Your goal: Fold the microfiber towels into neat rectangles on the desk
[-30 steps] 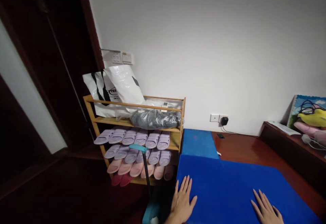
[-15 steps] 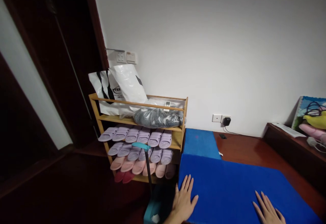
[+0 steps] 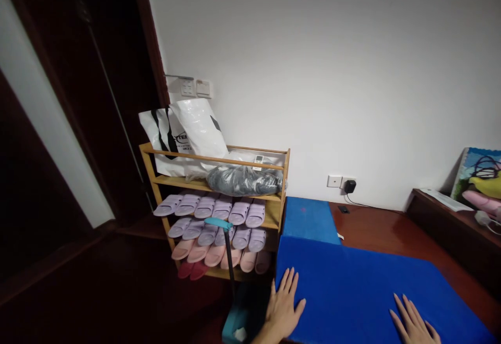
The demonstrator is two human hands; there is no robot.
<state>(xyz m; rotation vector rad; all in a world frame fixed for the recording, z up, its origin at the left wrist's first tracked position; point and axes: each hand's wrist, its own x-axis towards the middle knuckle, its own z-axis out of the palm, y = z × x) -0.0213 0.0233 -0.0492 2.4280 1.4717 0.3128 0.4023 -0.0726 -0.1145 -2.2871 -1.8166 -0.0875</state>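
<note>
My left hand (image 3: 282, 307) lies flat with fingers spread on the near left corner of a large blue mat (image 3: 352, 292). Farther right on the same blue mat rests my right hand (image 3: 413, 323), also flat and open, partly cut off by the bottom edge. Neither hand holds anything. A smaller, lighter blue block (image 3: 309, 220) sits behind the mat against the shoe rack.
A wooden shoe rack (image 3: 282, 187) with several purple and pink slippers (image 3: 219, 218) stands to the left, with white bags (image 3: 183, 135) and a dark bundle on top. A teal-handled suitcase (image 3: 235, 318) stands beside my left hand. Dark door at left; a wooden ledge (image 3: 450, 224) with toys at right.
The view has shifted slightly, so everything sits a little more to the right. Both hands stay flat on the blue mat in the same places.
</note>
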